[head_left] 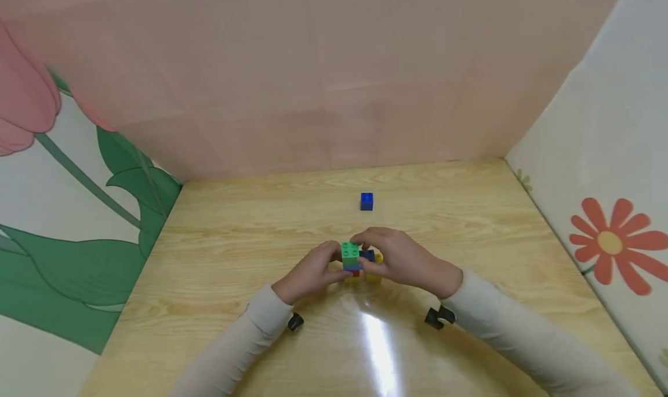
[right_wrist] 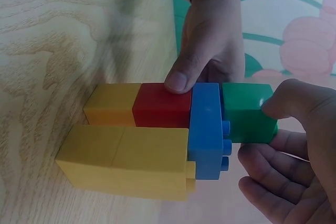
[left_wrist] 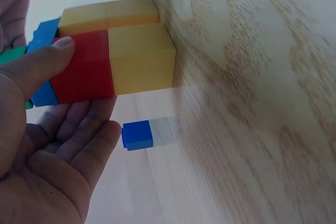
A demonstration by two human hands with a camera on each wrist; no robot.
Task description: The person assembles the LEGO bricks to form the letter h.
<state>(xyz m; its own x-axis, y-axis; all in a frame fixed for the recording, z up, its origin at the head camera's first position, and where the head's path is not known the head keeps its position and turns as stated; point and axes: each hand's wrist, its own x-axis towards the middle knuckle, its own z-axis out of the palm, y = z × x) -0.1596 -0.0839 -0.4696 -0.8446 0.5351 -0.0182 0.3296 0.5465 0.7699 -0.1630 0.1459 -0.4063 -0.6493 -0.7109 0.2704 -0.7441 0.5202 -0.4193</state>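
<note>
A small structure of toy building bricks stands on the table between both hands. Two yellow columns form its base, seen as yellow bricks [right_wrist: 123,161] in the right wrist view. One column carries a red brick [left_wrist: 84,69], and a longer blue brick [right_wrist: 206,124] lies across the top. My left hand [head_left: 312,272] holds the structure at the red brick, thumb on one face and fingers behind. My right hand [head_left: 407,261] pinches a green brick [right_wrist: 248,111] between thumb and fingers, right at the blue brick's studs and over the red brick's side.
A loose blue brick [head_left: 367,201] stands farther back on the wooden table [head_left: 250,211]. A plain pinkish wall [head_left: 334,95] rises behind the table. Flower-patterned walls stand at the left and right. Small black devices [head_left: 295,321] sit at both wrists.
</note>
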